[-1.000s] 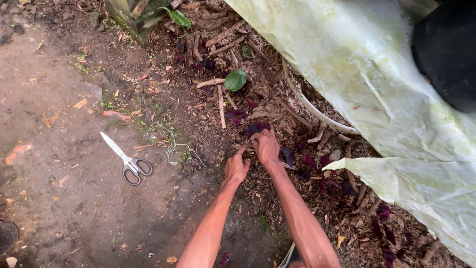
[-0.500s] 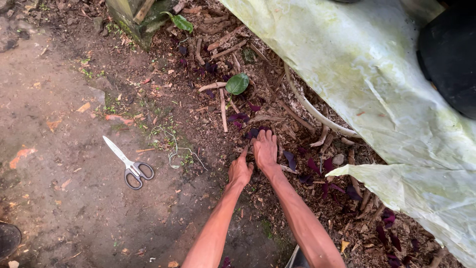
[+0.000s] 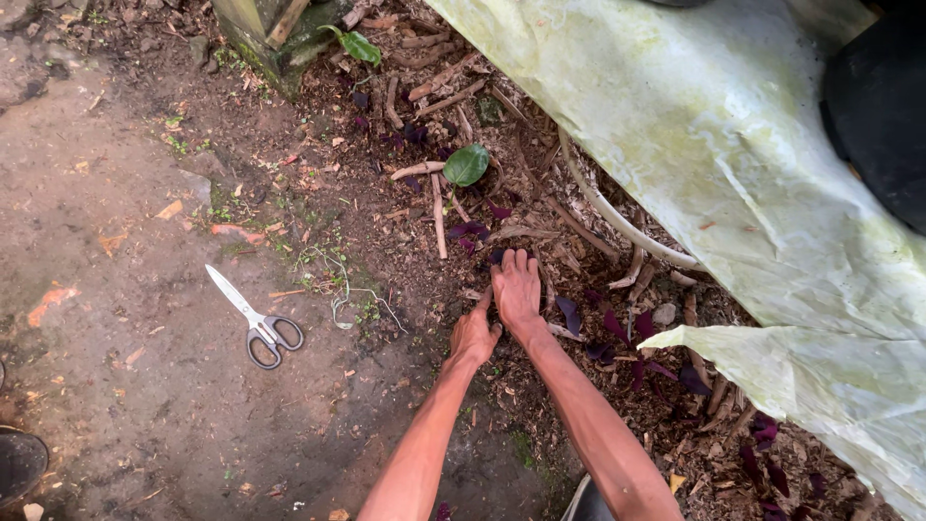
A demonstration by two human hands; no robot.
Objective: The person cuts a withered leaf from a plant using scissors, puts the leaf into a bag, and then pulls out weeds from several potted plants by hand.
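My right hand (image 3: 517, 287) lies flat, palm down, on the dark soil and wood chips, its fingers spread and pointing away from me. Just beside it, my left hand (image 3: 475, 334) presses into the same patch of ground with its fingers curled down, and the two hands touch at the thumb side. Small purple-leaved plants (image 3: 617, 328) grow to the right of my right hand, and another purple sprig (image 3: 469, 232) sits just beyond its fingertips. Neither hand holds anything that I can see.
Scissors (image 3: 256, 319) with dark handles lie on the bare dirt at the left. A pale plastic sheet (image 3: 733, 164) covers the right side. A white hose (image 3: 617, 217) curves under it. Sticks and a green leaf (image 3: 467, 165) lie beyond my hands.
Both hands have stayed on the same patch of soil. The right hand has flattened and slid slightly forward, and the view has shifted a little.
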